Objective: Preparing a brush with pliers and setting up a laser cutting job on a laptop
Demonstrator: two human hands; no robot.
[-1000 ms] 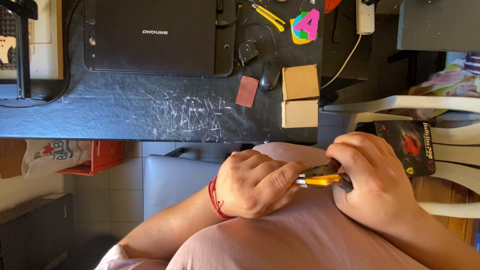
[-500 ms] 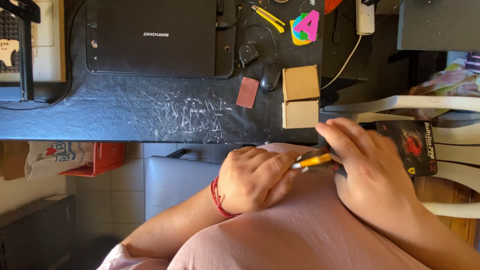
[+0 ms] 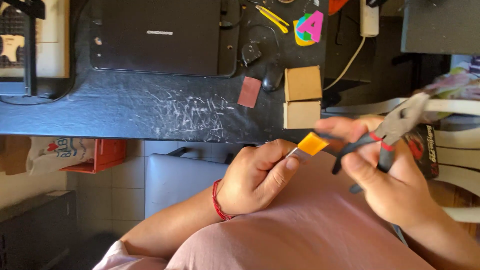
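**Pliers and Yellow-Tipped Tool Being Held Over the Lap**

A small tool with a yellow tip is being gripped in the left hand, at the centre of the frame; the fingers are being kept curled tightly around its thin metal shaft, with the thumb being pressed along the side. A red string bracelet is being worn at that wrist.

A pair of pliers with black and red handles is being held in the right hand, at the right of the frame. The fingers are being wrapped around the handles, and the grey nose is being pointed toward the upper right. The pliers are being kept apart from the yellow tip, just to its right; whether the nose is parted cannot be told, the picture being blurred there.

Both hands are being held above a lap covered in pink cloth, below the edge of a black, scratched surface. On that surface, two small cardboard boxes are being shown one above the other, near the edge and just above the yellow tip. A reddish-brown rectangular piece is lying to their left, a closed dark laptop is sitting at the upper left, and a colourful letter-shaped piece is lying at the top
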